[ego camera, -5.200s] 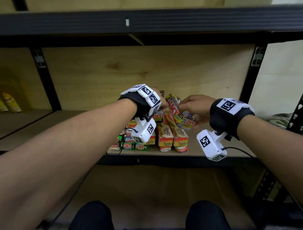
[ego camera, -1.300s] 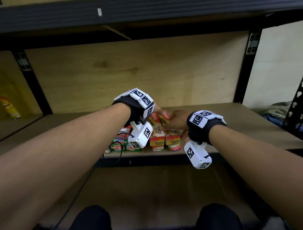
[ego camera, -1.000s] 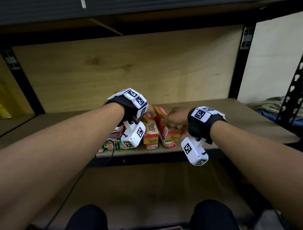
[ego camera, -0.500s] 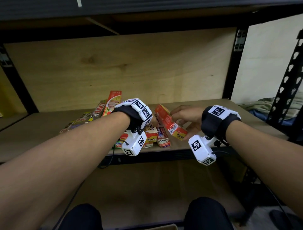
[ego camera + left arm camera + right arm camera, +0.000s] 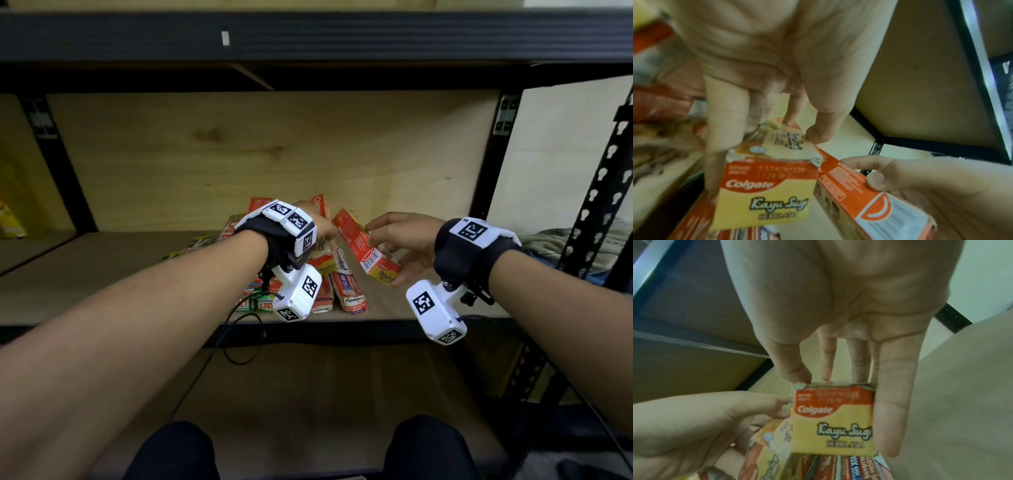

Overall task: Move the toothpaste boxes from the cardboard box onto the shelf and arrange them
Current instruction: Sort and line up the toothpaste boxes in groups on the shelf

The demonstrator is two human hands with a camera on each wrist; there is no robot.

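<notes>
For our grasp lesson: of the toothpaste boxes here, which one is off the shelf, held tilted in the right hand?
The red-and-yellow Colgate box in the right hand; the others lie on the shelf.

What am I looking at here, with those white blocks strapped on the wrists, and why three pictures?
No robot here: a person works with bare hands at a wooden shelf. The white blocks are wrist cameras; a third camera sits on the head. The wide picture is the head view; the two close ones look along each hand. The right hand holds a red and yellow Colgate box tilted above the shelf; its end shows close in the right wrist view. The left hand grips another Colgate box. More toothpaste boxes lie side by side on the shelf.
</notes>
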